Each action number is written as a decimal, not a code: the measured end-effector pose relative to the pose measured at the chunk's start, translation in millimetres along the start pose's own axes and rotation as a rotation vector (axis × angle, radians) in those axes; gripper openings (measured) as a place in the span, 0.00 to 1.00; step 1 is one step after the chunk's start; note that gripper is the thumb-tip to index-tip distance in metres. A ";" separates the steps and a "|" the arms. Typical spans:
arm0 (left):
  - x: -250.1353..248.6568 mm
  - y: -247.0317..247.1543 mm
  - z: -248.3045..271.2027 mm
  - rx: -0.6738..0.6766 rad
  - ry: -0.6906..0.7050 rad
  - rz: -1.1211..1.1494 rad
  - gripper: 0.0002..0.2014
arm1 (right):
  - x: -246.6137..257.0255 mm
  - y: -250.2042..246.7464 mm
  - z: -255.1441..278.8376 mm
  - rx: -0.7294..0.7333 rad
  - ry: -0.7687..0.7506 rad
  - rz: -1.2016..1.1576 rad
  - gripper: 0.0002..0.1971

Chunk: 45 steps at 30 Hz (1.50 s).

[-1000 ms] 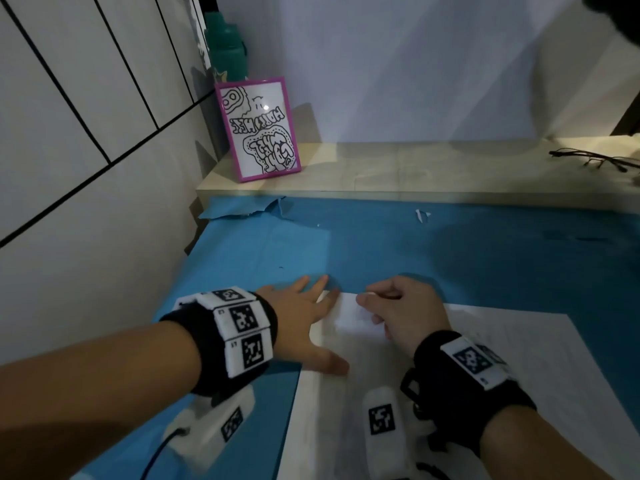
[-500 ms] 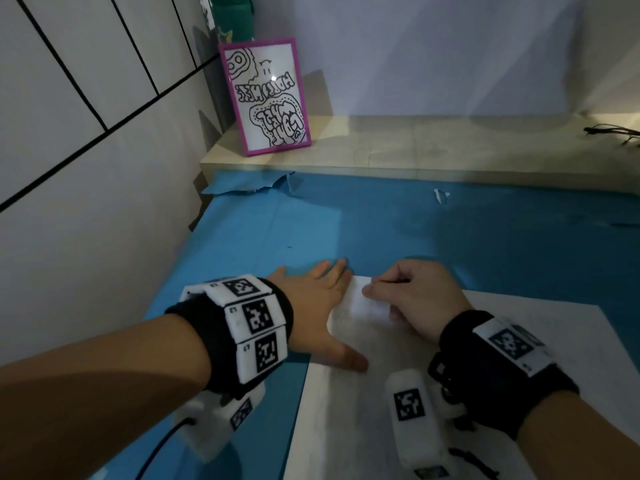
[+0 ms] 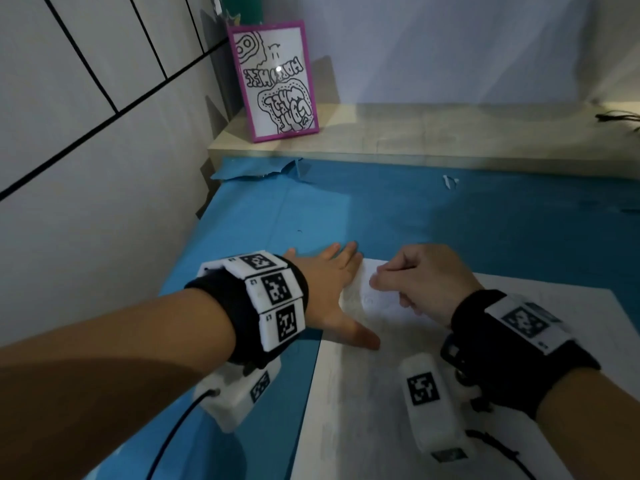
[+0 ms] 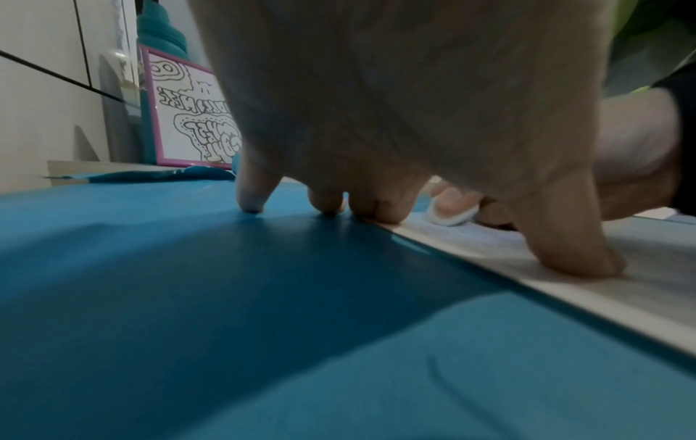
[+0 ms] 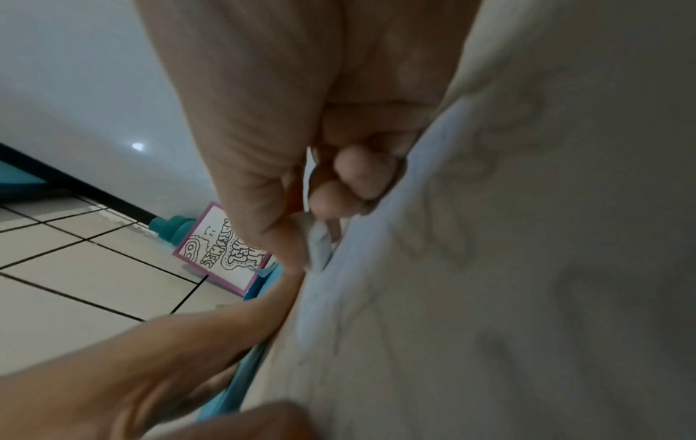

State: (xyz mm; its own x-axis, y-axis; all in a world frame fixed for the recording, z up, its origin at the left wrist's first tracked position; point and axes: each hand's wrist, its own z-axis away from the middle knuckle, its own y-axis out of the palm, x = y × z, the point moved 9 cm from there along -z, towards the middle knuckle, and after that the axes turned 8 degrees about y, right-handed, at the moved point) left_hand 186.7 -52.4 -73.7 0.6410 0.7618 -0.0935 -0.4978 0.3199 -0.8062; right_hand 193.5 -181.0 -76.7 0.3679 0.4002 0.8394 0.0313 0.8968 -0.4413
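A white sheet of paper (image 3: 381, 393) with faint pencil lines lies on a blue mat (image 3: 415, 216). My left hand (image 3: 334, 292) lies flat at the sheet's left edge, with the thumb on the paper and the fingers spread partly on the mat. In the left wrist view the left hand (image 4: 395, 119) presses down with straight fingers. My right hand (image 3: 384, 275) is curled near the sheet's top left corner. It pinches a small white eraser (image 4: 450, 215) against the paper (image 4: 659, 291). The right wrist view shows the right hand (image 5: 271, 119), the eraser (image 5: 318, 241) and the sheet (image 5: 527, 268).
A pink-framed drawing (image 3: 275, 81) leans on a pale wooden ledge (image 3: 415, 133) at the back, with a teal bottle (image 3: 247, 8) behind it. Glasses (image 3: 620, 117) lie at the ledge's right end. A tiled wall (image 3: 86, 133) closes the left side. The mat's far left corner (image 3: 263, 168) is torn.
The right hand has shifted slightly over the sheet's top left corner with the eraser. The left hand stays flat in the same place. The head view has moved a little.
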 end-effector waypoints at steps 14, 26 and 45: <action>0.9 2.5 -2.7 -0.022 0.001 -0.003 0.60 | -1.0 -8.9 0.1 -0.102 0.008 -0.082 0.09; 2.7 3.1 -3.3 -0.021 0.013 -0.004 0.61 | -2.2 -5.4 2.8 -0.015 0.020 -0.024 0.08; 1.0 2.8 -5.3 -0.074 0.014 -0.004 0.60 | 16.3 5.5 10.2 -0.039 -0.100 0.159 0.09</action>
State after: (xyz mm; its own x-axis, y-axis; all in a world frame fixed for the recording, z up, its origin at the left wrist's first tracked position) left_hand 189.1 -53.7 -79.1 0.6513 0.7524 -0.0985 -0.4512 0.2796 -0.8475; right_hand 190.2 -167.6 -62.3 0.2772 0.5546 0.7846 0.0169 0.8137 -0.5811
